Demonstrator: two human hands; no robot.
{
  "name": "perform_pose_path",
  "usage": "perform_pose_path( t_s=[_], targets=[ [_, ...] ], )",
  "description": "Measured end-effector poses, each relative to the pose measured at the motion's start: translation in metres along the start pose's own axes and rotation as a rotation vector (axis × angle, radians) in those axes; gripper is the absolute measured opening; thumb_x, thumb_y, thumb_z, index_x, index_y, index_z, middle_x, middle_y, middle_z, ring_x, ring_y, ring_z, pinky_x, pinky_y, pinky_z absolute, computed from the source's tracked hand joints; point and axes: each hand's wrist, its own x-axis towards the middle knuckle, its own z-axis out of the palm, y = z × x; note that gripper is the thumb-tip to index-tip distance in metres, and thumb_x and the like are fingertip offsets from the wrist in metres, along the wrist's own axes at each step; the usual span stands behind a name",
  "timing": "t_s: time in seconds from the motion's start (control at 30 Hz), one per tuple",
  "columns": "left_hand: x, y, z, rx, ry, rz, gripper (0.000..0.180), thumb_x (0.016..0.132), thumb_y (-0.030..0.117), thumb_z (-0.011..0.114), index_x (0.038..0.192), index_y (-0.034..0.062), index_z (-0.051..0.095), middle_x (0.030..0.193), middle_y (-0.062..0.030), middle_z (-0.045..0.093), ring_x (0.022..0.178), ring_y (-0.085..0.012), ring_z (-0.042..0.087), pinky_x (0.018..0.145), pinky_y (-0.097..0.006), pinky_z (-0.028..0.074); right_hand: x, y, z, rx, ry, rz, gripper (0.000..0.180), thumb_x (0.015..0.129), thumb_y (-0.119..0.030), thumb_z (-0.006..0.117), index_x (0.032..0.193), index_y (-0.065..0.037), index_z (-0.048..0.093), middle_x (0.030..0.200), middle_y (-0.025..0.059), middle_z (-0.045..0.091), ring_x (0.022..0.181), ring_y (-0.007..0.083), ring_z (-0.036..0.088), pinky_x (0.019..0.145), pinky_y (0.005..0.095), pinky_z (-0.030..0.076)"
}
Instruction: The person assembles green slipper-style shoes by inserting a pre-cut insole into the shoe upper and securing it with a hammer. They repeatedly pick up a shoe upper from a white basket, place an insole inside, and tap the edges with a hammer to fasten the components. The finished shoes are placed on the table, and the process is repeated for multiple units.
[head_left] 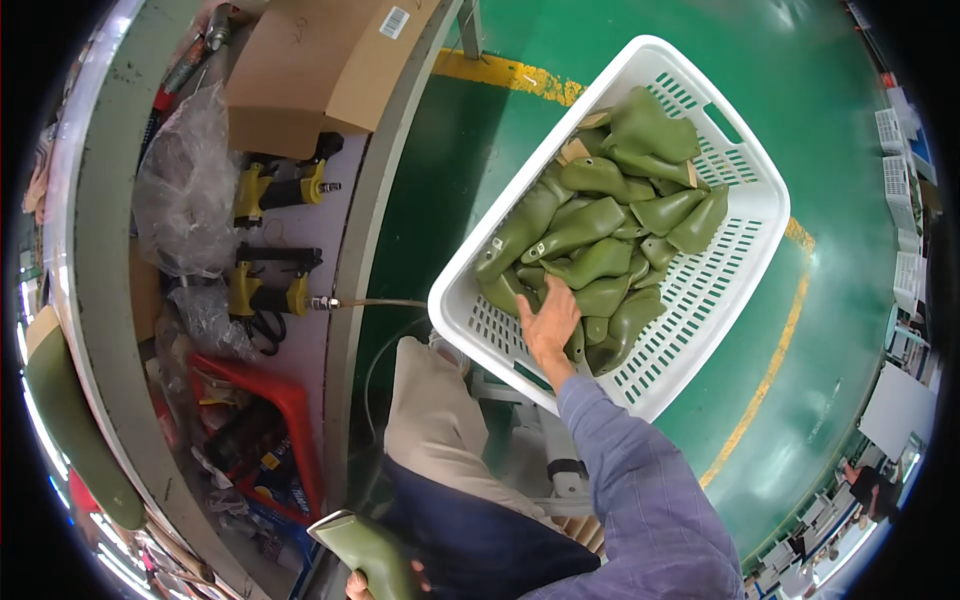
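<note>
My left hand (358, 586) is at the lower edge, closed around a green shoe last (366, 548), which is partly cut off by the picture's edge. My right hand (552, 318) reaches into the near end of a white plastic basket (735, 270). Its thumb and fingers are apart and touch the heap of green shoe lasts (590, 225); none is seen held in it. The lasts lie jumbled at various angles, mostly along the basket's left side. Some have small holes and pale labels.
At left, a workbench shelf holds two yellow-and-black air staplers (275, 295), a cardboard box (300, 70), crumpled clear plastic (190, 180) and a red bin (290, 400). A hose runs from the lower stapler. Another long green last (75, 430) lies on the bench top.
</note>
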Motion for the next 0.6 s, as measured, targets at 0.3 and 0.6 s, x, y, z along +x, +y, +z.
perform_pose_path(
  t_s=[0.3, 0.6],
  targets=[
    [0.010, -0.016, -0.028, 0.021, -0.134, 0.184, 0.079, 0.087, 0.063, 0.059, 0.140, 0.0060, 0.046, 0.122, -0.0260, 0.060, 0.091, -0.0433, 0.065, 0.075, -0.053, 0.054, 0.027, 0.073, -0.018, -0.695, -0.449, -0.194, 0.094, 0.076, -0.043, 0.081, 0.148, -0.002, 0.036, 0.143, 0.0175, 0.045, 0.136, 0.0372, 0.041, 0.112, 0.0562, 0.032],
    [-0.050, 0.009, -0.001, -0.195, -0.506, 0.154, 0.084, 0.085, 0.045, 0.069, 0.150, 0.0030, 0.034, 0.135, -0.0361, 0.050, 0.103, -0.0527, 0.064, 0.088, -0.054, 0.057, 0.067, 0.071, -0.115, -0.326, -0.598, -0.498, 0.072, 0.072, -0.017, 0.079, 0.133, -0.001, 0.045, 0.131, 0.0280, 0.050, 0.117, 0.0444, 0.053, 0.098, 0.0484, 0.047]
  ],
)
